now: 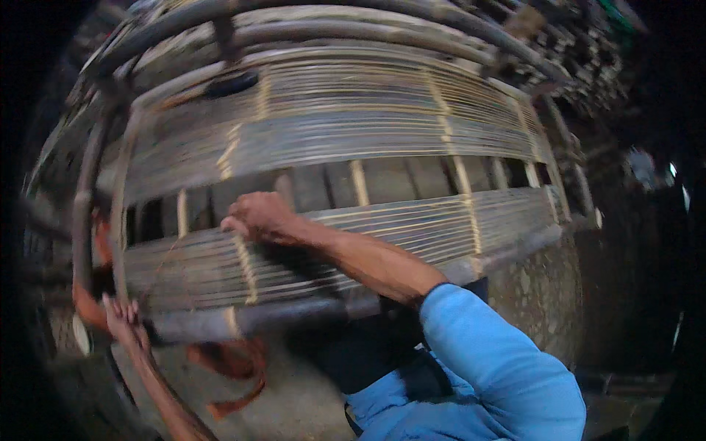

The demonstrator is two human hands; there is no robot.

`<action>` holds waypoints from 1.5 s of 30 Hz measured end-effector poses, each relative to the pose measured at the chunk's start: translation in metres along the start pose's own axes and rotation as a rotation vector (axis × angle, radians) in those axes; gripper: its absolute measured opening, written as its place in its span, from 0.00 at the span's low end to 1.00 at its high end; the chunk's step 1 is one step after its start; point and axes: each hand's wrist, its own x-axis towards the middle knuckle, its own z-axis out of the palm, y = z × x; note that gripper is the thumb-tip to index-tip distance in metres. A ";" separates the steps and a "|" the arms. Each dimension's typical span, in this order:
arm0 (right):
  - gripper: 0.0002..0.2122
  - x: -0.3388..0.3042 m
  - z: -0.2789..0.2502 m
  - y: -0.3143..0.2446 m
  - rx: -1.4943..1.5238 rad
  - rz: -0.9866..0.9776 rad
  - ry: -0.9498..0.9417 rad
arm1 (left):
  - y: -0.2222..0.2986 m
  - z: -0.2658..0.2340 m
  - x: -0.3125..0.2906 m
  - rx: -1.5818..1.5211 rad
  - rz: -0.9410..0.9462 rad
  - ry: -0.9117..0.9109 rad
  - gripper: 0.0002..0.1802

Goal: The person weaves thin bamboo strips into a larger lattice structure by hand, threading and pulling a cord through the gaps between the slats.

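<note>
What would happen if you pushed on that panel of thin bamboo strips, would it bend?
The bamboo strip panel would probably flex a little, since its slats are thin and long. It likely springs back, because pale crosswise ties and a thick pole frame hold it. The right hand presses on it without any visible sag.

a frame [353, 294] of thick round poles, tilted up, carries thin pale slats [346, 125] laid close side by side and tied by light cross strips, with an open gap across the frame's middle.
</note>
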 end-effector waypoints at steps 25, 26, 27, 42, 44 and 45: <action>0.11 -0.098 -0.134 0.070 -0.332 -0.165 -0.034 | 0.037 0.011 -0.058 0.725 0.447 -0.163 0.15; 0.11 -0.095 -0.140 0.060 -0.334 -0.165 -0.029 | 0.035 0.013 -0.058 0.715 0.415 -0.180 0.15; 0.11 -0.091 -0.146 0.050 -0.310 -0.151 -0.081 | 0.034 0.014 -0.057 0.704 0.385 -0.189 0.15; 0.07 -0.106 -0.110 0.117 -0.424 -0.463 0.228 | 0.053 0.026 -0.051 0.604 0.186 -0.233 0.22; 0.14 -0.103 -0.109 0.117 -0.322 -0.406 0.125 | 0.097 0.034 -0.057 0.609 0.235 -0.212 0.24; 0.14 -0.102 -0.118 0.079 -0.231 -0.176 -0.059 | 0.118 0.035 -0.057 0.626 0.273 -0.194 0.24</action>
